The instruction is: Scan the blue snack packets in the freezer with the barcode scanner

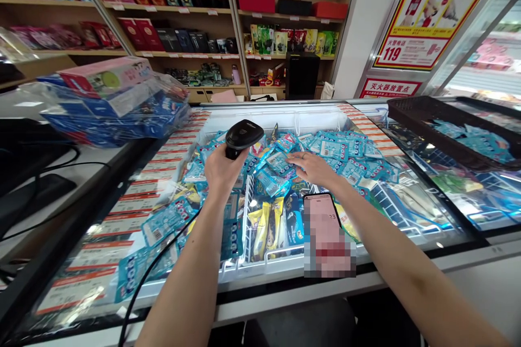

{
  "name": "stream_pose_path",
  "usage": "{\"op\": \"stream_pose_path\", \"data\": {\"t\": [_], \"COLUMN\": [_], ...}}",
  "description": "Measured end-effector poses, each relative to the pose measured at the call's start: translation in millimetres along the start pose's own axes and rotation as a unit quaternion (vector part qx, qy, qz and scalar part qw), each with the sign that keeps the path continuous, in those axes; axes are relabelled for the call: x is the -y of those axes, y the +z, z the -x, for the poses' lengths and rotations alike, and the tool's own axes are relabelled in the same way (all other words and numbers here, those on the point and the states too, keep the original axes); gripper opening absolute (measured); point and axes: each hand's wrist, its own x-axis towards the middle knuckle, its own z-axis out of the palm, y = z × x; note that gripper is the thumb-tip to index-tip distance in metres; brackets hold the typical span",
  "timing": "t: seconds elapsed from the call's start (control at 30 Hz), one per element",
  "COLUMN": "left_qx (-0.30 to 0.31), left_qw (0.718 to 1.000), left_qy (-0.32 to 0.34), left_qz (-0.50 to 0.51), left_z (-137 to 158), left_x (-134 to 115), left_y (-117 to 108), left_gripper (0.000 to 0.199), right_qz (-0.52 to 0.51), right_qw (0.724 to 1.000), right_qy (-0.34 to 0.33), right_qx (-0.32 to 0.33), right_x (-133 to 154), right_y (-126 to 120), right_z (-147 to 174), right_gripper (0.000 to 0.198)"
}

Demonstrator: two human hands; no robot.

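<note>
My left hand (223, 171) is wrapped round the handle of a black barcode scanner (244, 135), whose head points away over the freezer. A black cable runs down beside my left forearm. My right hand (311, 167) wears a ring and reaches left, fingers stretched out over a pile of small light-blue packets (280, 164). Its fingertips are at a packet's edge; I see no grip on it. More blue packets (345, 146) lie spread to the right, and others (169, 219) at the lower left. Nearer me lies a phone (321, 211) with a lit screen, partly blurred.
The packets lie on a chest freezer's glass top, with yellow ice cream wrappers (266, 227) in white wire baskets beneath. Price labels (134, 203) line the left side. Plastic-wrapped boxes (118, 97) stand at left, a dark tray (427, 119) of packets at right. Stocked shelves (175, 10) stand behind.
</note>
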Motion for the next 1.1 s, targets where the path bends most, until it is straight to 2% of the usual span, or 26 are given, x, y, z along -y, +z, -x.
{"op": "stream_pose_path", "data": {"t": [0.1, 0.2, 0.4, 0.5, 0.6, 0.73, 0.93, 1.1], "left_qx": [0.000, -0.002, 0.009, 0.013, 0.020, 0.034, 0.112, 0.170], "left_qw": [1.000, 1.000, 0.999, 0.999, 1.000, 0.998, 0.984, 0.974], "left_qy": [0.002, 0.009, 0.010, 0.015, 0.023, 0.039, 0.106, 0.142], "left_qz": [-0.005, -0.014, -0.031, -0.029, -0.008, 0.036, 0.083, 0.052], "left_z": [1, 2, 2, 2, 3, 5, 7, 11], "left_x": [-2, -2, -2, -2, -3, -4, -4, -6], "left_y": [0, 1, 3, 3, 2, 3, 5, 8], "left_gripper": [0.051, 0.051, 0.052, 0.052, 0.053, 0.055, 0.051, 0.047], "right_qz": [-0.005, -0.017, -0.015, -0.061, -0.175, -0.332, -0.337, -0.354], "right_qw": [0.997, 0.991, 0.988, 0.979, 0.949, 0.882, 0.850, 0.831], "right_qy": [0.057, 0.098, 0.124, 0.162, 0.203, 0.216, 0.211, 0.217], "right_qx": [-0.046, -0.087, -0.086, -0.108, -0.166, -0.255, -0.346, -0.371], "right_x": [-9, -9, -9, -15, -23, -34, -50, -56], "right_y": [0, 5, 18, 20, 16, 9, 5, 7], "right_z": [4, 2, -6, -7, -7, -5, -1, 0], "right_gripper": [0.032, 0.042, 0.056, 0.055, 0.045, 0.039, 0.023, 0.024]}}
